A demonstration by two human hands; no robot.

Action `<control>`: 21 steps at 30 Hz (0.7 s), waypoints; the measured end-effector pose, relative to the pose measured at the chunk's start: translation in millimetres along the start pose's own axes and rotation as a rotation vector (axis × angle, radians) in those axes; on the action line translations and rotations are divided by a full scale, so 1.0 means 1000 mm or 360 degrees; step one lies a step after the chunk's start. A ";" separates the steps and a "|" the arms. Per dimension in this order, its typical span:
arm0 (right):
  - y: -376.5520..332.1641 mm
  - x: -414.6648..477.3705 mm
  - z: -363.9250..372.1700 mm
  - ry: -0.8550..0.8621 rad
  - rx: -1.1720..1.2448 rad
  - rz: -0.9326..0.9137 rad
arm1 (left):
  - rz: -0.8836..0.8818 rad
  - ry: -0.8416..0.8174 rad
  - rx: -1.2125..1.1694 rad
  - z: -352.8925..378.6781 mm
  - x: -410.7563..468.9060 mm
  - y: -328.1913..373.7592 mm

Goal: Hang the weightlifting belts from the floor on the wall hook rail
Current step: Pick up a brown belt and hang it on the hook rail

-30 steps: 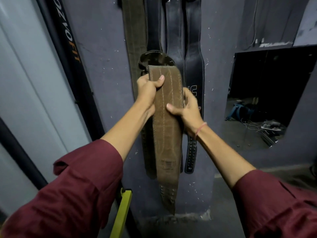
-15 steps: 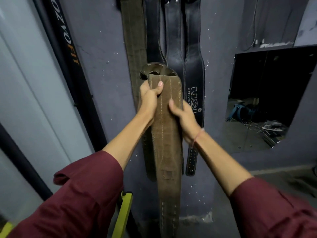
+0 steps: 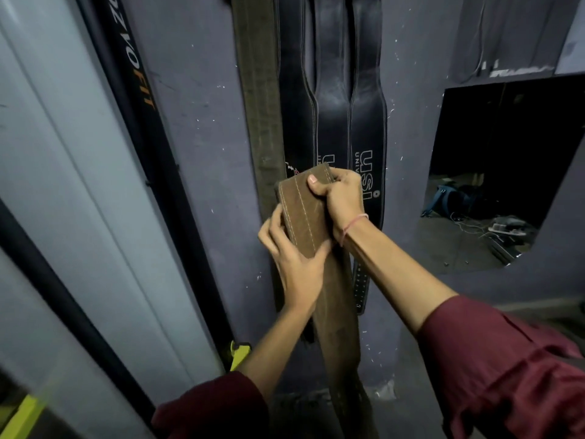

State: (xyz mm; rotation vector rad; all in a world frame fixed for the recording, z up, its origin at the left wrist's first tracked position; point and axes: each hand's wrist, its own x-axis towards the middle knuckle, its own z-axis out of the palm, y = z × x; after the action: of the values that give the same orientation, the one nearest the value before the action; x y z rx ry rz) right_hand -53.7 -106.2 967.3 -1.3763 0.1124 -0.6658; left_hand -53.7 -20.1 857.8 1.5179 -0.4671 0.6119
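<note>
The brown suede weightlifting belt hangs doubled in front of the grey wall, just before the hung black leather belts. The right hand curls tightly over its folded top; the left hand wraps round it just below. It looks thick, stiff and weighty, its nap grippy, so holding near the fold seems soundest.

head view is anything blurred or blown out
Head view: dim, nothing blown out, only a soft sheen on the hanging black leather belts. Head view: the folded brown suede belt and the left hand and right hand gripping it are sharp, stitching clear. Head view: the yellow-green strip at lower left is smeared, and the dark wall recess is mostly black.
</note>
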 end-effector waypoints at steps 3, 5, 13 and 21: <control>-0.006 0.006 -0.005 0.0012 0.0026 -0.0037 | -0.0484 -0.0245 -0.0103 0.001 -0.041 -0.029; -0.013 0.008 -0.010 -0.0003 0.0052 -0.0101 | -0.0753 -0.0493 -0.0177 0.000 -0.067 -0.044; -0.020 0.013 -0.033 0.0029 0.0063 -0.0220 | -0.1310 -0.1077 -0.1181 -0.026 0.022 -0.007; 0.004 -0.007 -0.027 -0.0165 0.0054 -0.0229 | -0.1172 -0.0697 -0.1114 -0.031 0.148 0.077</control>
State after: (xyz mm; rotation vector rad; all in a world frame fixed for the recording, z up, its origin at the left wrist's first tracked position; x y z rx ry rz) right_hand -70.4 -125.7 955.5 -1.3922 -0.0810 -0.7116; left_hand 8.6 19.4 1010.6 1.0160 -0.3560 -0.4416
